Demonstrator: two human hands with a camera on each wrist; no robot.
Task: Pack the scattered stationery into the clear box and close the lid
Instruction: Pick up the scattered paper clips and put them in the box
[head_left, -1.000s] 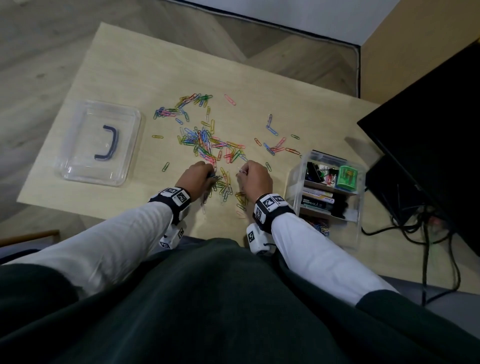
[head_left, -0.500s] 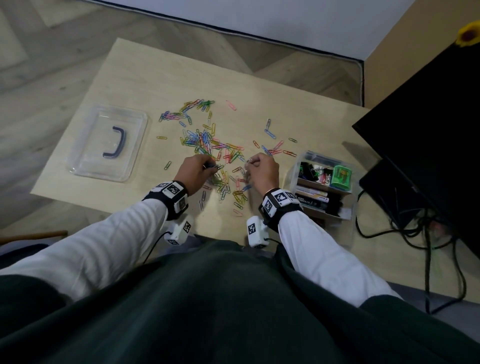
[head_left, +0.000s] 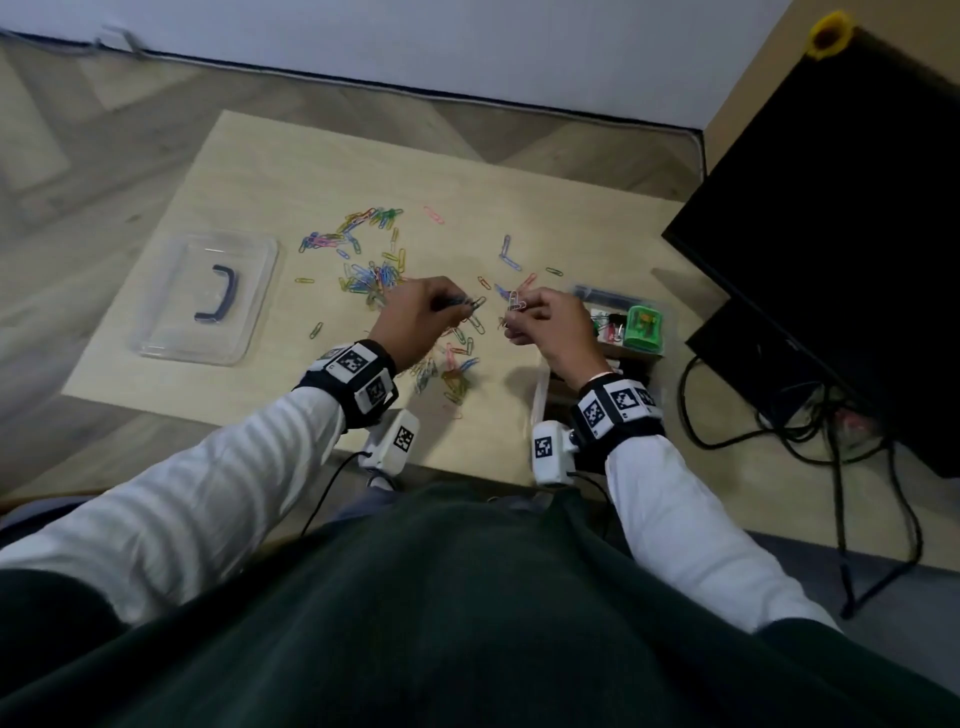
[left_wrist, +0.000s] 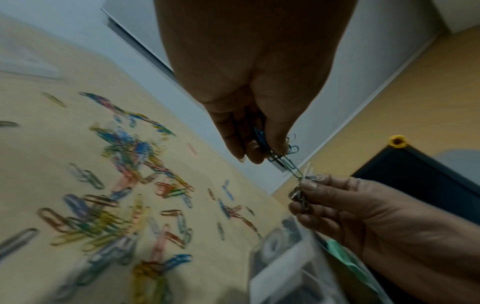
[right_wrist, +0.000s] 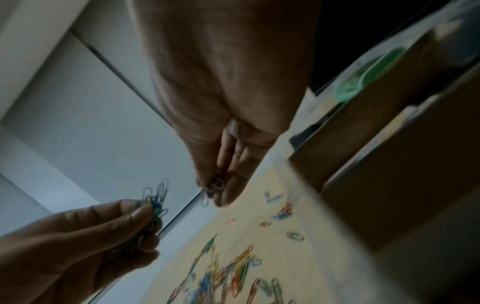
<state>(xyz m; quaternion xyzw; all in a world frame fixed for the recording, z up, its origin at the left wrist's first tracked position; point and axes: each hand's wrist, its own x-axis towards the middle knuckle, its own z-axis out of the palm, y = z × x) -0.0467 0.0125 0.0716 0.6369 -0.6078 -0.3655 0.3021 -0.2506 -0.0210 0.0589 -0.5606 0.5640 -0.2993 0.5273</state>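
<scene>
left hand (head_left: 415, 319): lifted off the table (head_left: 249, 171), grip pinched on a small bunch of blue/green paper clips (left_wrist: 281, 159)

right hand (head_left: 550, 332): also raised, grip pinching a few pale clips (head_left: 514, 301) between thumb and fingertips

loose clips (head_left: 374, 278): most are on the table, scattered in the middle in front of both hands

clear box (head_left: 623, 332): right side, just past the right hand, open, with a green thing (head_left: 644, 327) inside

lid (head_left: 208, 296): lying flat, far left, well apart from the box

how I'd do it: carry both bunches right over the opening before letting go, or they'll bounce out. Sweeping the rest into a pile probably beats pinching them one by one.
</scene>
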